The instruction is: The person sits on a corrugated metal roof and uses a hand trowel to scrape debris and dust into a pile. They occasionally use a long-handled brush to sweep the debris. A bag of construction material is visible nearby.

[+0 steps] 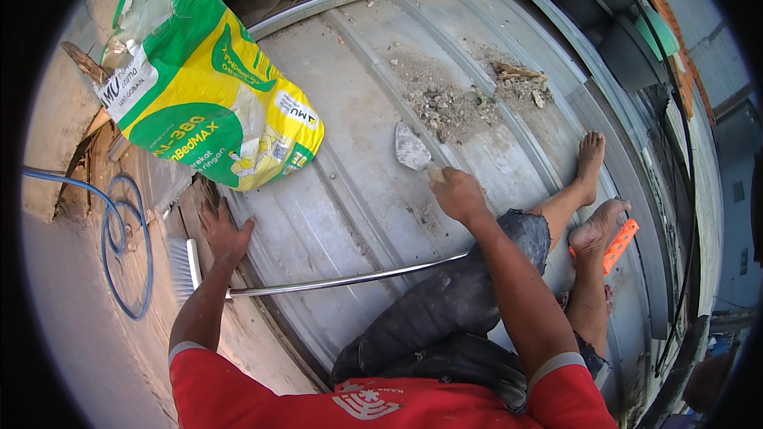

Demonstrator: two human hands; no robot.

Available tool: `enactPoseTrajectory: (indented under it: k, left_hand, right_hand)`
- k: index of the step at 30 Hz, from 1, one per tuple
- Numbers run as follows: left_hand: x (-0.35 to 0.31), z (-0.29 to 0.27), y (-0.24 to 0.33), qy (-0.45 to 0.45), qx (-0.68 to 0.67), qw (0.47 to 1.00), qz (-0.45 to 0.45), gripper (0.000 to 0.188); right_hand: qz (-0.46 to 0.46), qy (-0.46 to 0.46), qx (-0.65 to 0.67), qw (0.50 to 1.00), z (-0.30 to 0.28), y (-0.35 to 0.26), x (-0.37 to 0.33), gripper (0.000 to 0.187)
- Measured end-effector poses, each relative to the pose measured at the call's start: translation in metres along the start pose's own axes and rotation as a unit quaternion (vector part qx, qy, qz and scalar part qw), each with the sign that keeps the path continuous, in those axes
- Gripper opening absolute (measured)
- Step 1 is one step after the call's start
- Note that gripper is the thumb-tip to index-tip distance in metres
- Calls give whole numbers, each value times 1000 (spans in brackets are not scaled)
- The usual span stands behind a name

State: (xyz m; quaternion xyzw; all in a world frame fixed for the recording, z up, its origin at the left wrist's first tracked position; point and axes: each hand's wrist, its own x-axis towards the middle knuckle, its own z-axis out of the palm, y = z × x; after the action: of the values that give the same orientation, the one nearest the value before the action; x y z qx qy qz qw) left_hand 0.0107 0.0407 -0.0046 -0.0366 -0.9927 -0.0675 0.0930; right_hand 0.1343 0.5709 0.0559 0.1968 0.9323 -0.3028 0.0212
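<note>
My right hand [459, 194] is closed round the short handle of a trowel. Its grey, dirt-coated blade [412, 147] points up and left, low over the ribbed metal roof sheet [318, 222]. My left hand [226, 232] rests with spread fingers at the sheet's left edge, below a green and yellow sack [230, 103]. Close to my left wrist is a broom head [184, 266] with pale bristles. From it a shiny metal pole [342, 284] runs right and passes under or behind my legs.
Grey rubble [449, 107] and broken wood pieces [518, 73] lie on the sheet ahead of the trowel. A blue hose [119, 246] coils at the left. Dark buckets [628, 52] stand at the far right. An orange perforated item [620, 246] is by my foot.
</note>
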Motion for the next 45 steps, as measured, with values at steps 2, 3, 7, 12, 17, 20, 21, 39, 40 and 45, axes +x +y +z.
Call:
enactPoseTrajectory:
  k: [2,3,7,12,17,20,21,39,40,45]
  left_hand:
    - [-1,0,0,-5,1,1000,-5,101]
    - [-1,1,1,-10,0,1000,-12,101]
    - [-2,-1,2,-2,2,1000,-10,101]
    - [-3,-6,6,-8,-17,1000,-20,101]
    - [-4,-9,7,-13,-13,1000,-16,100]
    - [-3,-11,7,-16,-15,1000,-15,100]
    - [-3,-11,8,-15,-16,1000,-16,101]
    - [-4,-20,10,-9,-33,999,-18,100]
    - [-3,-18,10,7,-29,999,-13,100]
    - [-3,-8,7,-12,-19,1000,-19,97]
  right_hand:
    - [0,17,-31,999,11,-9,-2,36]
    - [13,24,-47,999,16,-13,-3,35]
    - [16,50,-84,995,33,-34,2,37]
    - [11,85,-117,989,22,-59,21,38]
    - [-64,107,-169,978,-44,-91,19,36]
    - [-128,131,-211,960,-102,-132,8,32]
    - [-159,133,-224,952,-122,-150,3,31]
    - [-347,-256,376,820,-201,-385,46,46]
    - [-340,-263,397,811,-202,-372,49,46]
    - [-349,-170,342,856,-240,-227,30,45]
